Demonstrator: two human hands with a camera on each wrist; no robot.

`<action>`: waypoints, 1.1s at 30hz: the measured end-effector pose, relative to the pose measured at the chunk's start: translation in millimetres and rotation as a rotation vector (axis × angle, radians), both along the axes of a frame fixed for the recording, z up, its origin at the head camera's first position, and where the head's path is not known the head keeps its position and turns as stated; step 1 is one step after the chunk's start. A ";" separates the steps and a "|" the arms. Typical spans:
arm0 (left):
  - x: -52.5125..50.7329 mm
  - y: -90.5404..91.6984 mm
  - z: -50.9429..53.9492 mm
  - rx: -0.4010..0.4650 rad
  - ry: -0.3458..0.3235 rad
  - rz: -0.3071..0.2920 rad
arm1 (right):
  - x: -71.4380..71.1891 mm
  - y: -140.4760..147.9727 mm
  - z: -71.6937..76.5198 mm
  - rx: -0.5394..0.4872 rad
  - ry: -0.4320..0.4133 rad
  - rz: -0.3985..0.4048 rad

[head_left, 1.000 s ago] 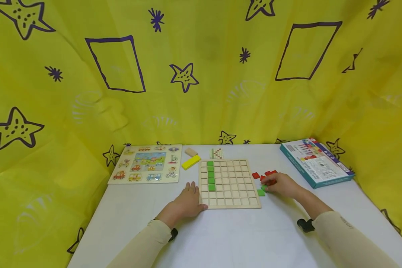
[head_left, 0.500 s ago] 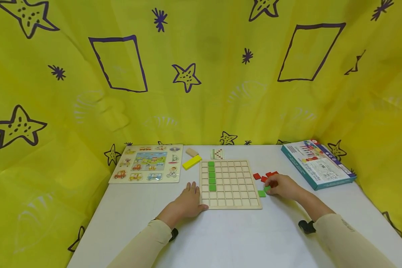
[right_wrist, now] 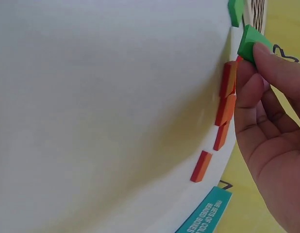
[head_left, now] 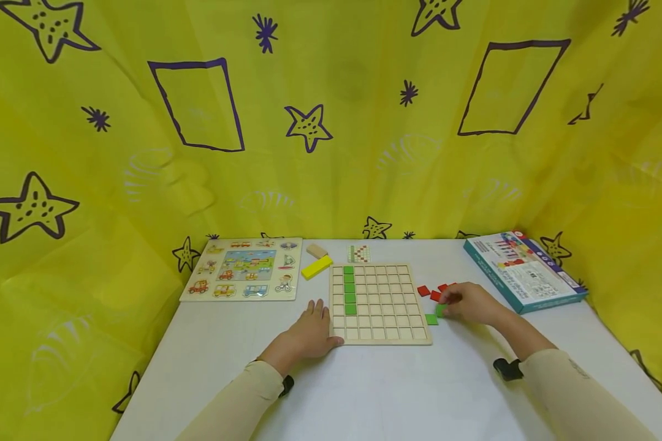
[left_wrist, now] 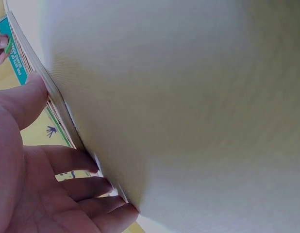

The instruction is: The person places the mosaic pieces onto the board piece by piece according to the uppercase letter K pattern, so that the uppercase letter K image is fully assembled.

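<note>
A wooden grid board (head_left: 386, 304) lies mid-table, with a column of several green tiles (head_left: 349, 288) in its second column from the left. My left hand (head_left: 308, 334) rests at the board's left edge, thumb (left_wrist: 33, 99) on its near corner, fingers spread. Right of the board, my right hand (head_left: 471, 304) pinches a green tile (right_wrist: 251, 43) between thumb and fingers. Another green tile (head_left: 431, 319) lies beside the board's right edge. Several red tiles (head_left: 423, 291) lie behind the right hand, some partly hidden by it.
A picture puzzle board (head_left: 198, 274) is at the back left, next to a yellow block (head_left: 317, 267) and a tan block (head_left: 317, 250). A small pattern card (head_left: 358, 254) lies behind the grid. At the back right sits a teal-edged box (head_left: 525, 271).
My right hand has moved slightly right with the green tile, away from the one by the board. The left hand stays at the board's edge. The head view has shifted a little.
</note>
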State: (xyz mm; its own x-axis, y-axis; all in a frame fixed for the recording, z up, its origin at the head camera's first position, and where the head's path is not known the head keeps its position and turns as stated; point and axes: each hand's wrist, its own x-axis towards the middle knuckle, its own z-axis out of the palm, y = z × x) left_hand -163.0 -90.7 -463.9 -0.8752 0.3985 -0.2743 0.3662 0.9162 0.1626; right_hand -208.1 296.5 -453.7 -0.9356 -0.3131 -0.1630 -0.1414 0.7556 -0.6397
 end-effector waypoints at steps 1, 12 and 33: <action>0.0 0.2 -0.1 -0.004 0.000 -0.001 | -1.2 -2.0 1.2 -0.010 -0.007 -0.009; -0.8 -0.1 -2.3 -0.014 0.005 -0.016 | -18.1 -41.6 9.2 -0.096 0.030 0.006; 0.0 -0.8 0.6 -0.011 -0.005 -0.001 | -22.6 -150.4 -1.3 -0.196 0.005 0.229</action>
